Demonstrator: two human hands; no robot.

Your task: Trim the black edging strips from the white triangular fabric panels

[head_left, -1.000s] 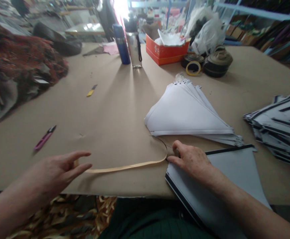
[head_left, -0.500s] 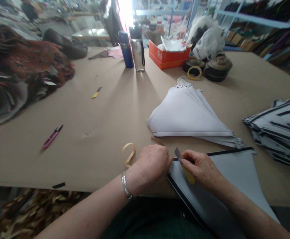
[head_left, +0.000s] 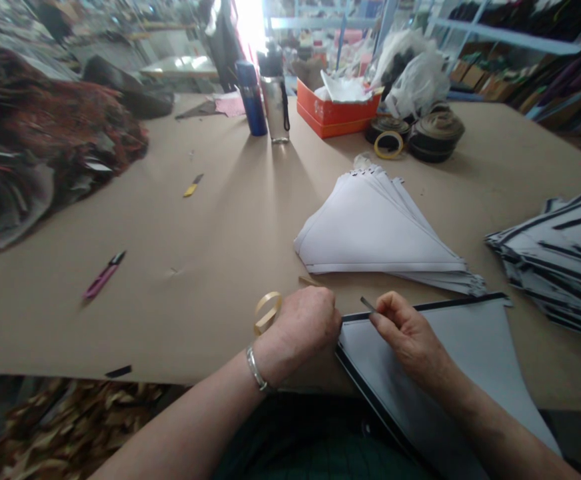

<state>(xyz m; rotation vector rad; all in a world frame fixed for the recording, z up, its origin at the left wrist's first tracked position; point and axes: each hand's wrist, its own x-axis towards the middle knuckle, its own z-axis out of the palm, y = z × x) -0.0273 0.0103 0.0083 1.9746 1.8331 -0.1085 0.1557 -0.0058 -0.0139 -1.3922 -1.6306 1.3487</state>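
Note:
My left hand (head_left: 310, 318) is closed at the near-left corner of a white panel (head_left: 463, 350) edged with black strips. A curled tan paper strip (head_left: 267, 312) comes out from that hand, which seems to grip it; the fingertips are hidden. In my right hand (head_left: 404, 333), above the panel's upper edge, a small blade (head_left: 368, 305) is pinched between thumb and fingers, its dark metal end pointing up and left. The blade's yellow part is hidden by the hand now. Just beyond my hands lies a stack of white panels (head_left: 370, 227).
At right lies a pile of black-edged panels (head_left: 565, 260). A pink snipper (head_left: 104, 275) and another yellow-ended blade (head_left: 193, 185) rest at left. Bottles (head_left: 253, 100), an orange box (head_left: 338, 117) and tape rolls (head_left: 435, 137) stand at the back. Fabric heaps (head_left: 60, 127) fill the far left.
My right hand has moved slightly right, away from the left hand, and turned the blade so its yellow part no longer shows. The tan curl has shifted right and changed shape.

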